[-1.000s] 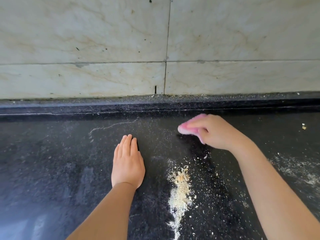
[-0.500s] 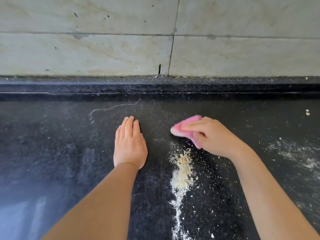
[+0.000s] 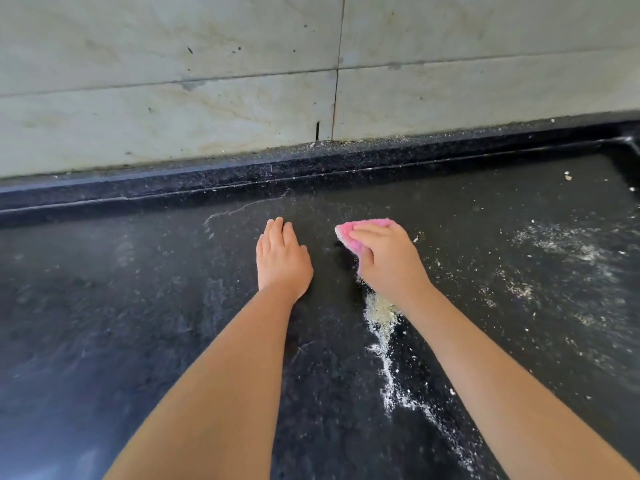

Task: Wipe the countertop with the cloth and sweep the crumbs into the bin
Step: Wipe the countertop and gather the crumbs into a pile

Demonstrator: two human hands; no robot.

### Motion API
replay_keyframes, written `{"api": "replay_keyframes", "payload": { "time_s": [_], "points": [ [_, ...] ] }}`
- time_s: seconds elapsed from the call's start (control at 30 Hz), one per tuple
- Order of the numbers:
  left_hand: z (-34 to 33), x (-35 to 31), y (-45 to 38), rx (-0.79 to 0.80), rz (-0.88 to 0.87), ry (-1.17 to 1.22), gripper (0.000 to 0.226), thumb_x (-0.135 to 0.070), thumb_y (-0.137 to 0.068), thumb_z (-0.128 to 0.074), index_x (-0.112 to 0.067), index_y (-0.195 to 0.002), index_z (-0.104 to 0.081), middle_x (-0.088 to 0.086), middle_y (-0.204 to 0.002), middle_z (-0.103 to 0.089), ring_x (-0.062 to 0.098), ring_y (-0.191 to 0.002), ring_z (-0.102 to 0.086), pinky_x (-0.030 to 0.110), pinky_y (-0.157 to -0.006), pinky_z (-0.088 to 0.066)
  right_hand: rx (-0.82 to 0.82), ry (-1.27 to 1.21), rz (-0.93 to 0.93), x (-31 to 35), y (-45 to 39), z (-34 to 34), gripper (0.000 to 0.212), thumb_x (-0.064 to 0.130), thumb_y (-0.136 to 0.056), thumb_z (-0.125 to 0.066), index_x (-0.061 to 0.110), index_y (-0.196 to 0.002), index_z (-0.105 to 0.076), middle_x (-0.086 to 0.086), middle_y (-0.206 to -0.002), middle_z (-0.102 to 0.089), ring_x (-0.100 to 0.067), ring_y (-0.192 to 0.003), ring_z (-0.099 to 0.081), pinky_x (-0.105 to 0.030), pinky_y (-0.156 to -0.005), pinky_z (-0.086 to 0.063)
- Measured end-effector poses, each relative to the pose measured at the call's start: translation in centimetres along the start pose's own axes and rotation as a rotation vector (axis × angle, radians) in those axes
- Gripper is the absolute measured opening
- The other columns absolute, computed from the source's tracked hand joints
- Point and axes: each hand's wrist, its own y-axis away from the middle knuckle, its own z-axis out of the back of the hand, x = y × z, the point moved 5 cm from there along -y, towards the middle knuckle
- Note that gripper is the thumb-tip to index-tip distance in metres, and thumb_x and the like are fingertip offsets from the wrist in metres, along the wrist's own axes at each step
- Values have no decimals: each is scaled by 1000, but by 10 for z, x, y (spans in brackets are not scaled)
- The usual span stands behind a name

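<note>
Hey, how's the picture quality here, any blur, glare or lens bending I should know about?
Head view: wide-angle bending curves the tiled wall and the countertop edge; soft daylight, with pale sheen on the countertop's near left; slight softness on the right hand and pink cloth; the crumbs and left hand read clearly.

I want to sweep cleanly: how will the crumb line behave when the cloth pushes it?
The crumb line looks fine and powdery, so it probably slides easily but smears. Specks scattered over the dark countertop suggest it spreads. The pink cloth, under the right hand, seems soft, so some may slip past.
</note>
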Motion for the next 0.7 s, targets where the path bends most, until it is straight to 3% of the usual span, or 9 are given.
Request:
{"api": "replay_keyframes", "payload": {
  "time_s": [0.07,0.13,0.23,0.33,0.5,0.63,0.7],
  "points": [
    [8,5,3,27,14,104,52,-13,-97,-31,-4,-144,-9,9,-154,-9,22,-141,-7,32,-113,-10,-64,-15,8,16,9,-6,31,-17,-66,-45,-1,-82,-67,-6,-93,-71,-29,-95,-60,-19,-85,-29],
    [20,19,15,-49,79,188,53,-9,-95,-33,-8,-144,-12,7,-152,-17,22,-139,-18,35,-110,-22,-96,14,17,30,17,-19,34,-10,-67,-43,2,-89,-66,-5,-95,-68,-33,-92,-59,-21,-84,-30],
    [22,44,44,-141,81,193,51,-6,-94,-34,-6,-143,-20,8,-150,-24,23,-137,-20,35,-110,-22,-7,91,-11,49,27,-41,44,-1,-75,-42,5,-116,-56,-7,-123,-55,-38,-104,-47,-36,-83,-40],
    [13,61,70,-162,27,186,46,-4,-93,-36,-1,-139,-29,11,-148,-28,25,-137,-21,34,-113,-18,126,182,-66,53,36,-52,50,2,-85,-47,12,-134,-39,-3,-145,-32,-35,-119,-31,-41,-83,-37],
    [5,61,92,-164,-105,120,44,-5,-95,-34,-1,-138,-31,11,-150,-24,21,-141,-9,28,-113,-1,111,312,-176,22,32,-36,52,-5,-83,-40,17,-130,-40,2,-139,-38,-29,-117,-29,-29,-74,-28],
    [0,59,101,-117,-164,37,46,-13,-97,-28,-5,-142,-23,8,-153,-14,20,-142,-2,28,-113,3,94,360,-338,-25,27,-10,61,-9,-80,-37,18,-134,-39,2,-141,-38,-28,-123,-27,-34,-87,-36],
    [-4,60,103,-85,-164,-8,46,-18,-99,-23,-7,-144,-18,7,-154,-9,19,-142,1,28,-113,4,39,354,-367,-46,26,1,55,-11,-73,-32,15,-118,-50,-1,-125,-50,-31,-119,-32,-30,-81,-34]
  ]
}}
